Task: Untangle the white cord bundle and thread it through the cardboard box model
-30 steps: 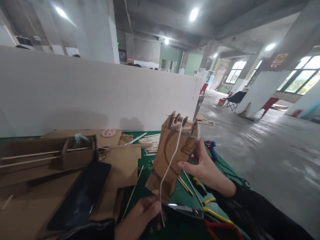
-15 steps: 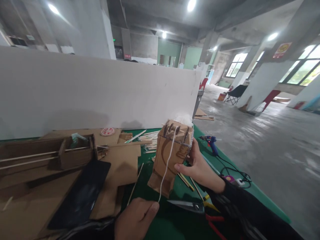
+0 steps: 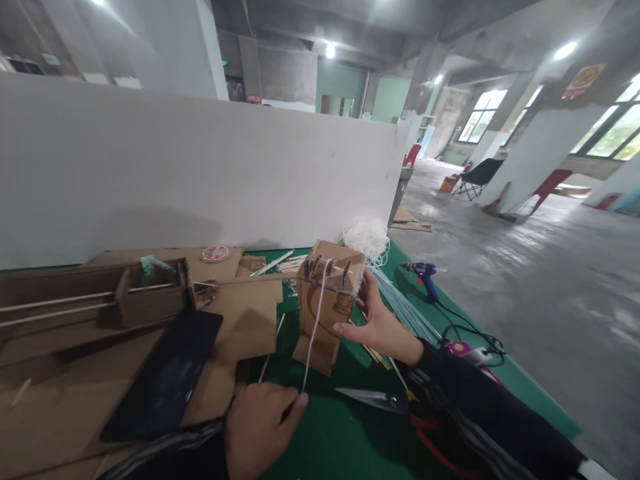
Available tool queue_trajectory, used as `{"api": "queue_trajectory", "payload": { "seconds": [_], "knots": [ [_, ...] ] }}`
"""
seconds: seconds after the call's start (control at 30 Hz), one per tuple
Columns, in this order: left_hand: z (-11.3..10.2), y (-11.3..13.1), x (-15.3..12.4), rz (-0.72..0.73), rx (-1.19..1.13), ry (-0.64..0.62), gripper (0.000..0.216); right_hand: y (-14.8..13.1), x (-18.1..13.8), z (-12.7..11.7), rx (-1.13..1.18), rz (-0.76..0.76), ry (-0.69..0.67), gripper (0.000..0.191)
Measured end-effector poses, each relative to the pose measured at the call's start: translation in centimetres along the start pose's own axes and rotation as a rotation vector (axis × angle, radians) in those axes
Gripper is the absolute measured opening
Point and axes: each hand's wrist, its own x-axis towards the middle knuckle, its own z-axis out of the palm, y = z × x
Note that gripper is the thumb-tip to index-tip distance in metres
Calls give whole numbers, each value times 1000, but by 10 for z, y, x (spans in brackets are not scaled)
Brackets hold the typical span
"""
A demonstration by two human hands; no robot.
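My right hand (image 3: 377,323) grips a small brown cardboard box (image 3: 325,300) with notched top edges, holding it upright just above the green table (image 3: 345,433). A white string (image 3: 315,327) runs from the box's top down its front face. My left hand (image 3: 260,427) pinches the lower end of that string near the table's front. The string is taut between box and fingers.
Flat cardboard sheets and a cardboard frame with wooden sticks (image 3: 150,293) lie at left, with a black tablet (image 3: 165,380) on them. Scissors (image 3: 385,400), a tangle of white string (image 3: 367,237), a blue glue gun (image 3: 423,273) and loose sticks lie at right. A white partition (image 3: 200,173) stands behind.
The box has come down and left toward the table, held by my right hand. My left hand has kept its pinch on the string and drawn it lower.
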Motion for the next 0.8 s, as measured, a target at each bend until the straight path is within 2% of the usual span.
{"api": "queue_trajectory", "payload": {
  "seconds": [0.1,0.27,0.43,0.7,0.8],
  "knots": [
    [4,1,0,36,76,40,45,-1,0,0,35,-9,-23,117],
    [7,0,1,89,75,137,40,-6,1,4,155,-6,-112,117],
    [9,-2,1,87,55,140,39,-4,8,5,102,-29,-197,119],
    [15,-8,5,229,-46,215,28,-13,21,-14,-252,47,-273,116],
    [12,-6,4,225,-38,225,22,-32,8,-17,-352,53,-186,110]
  ]
}}
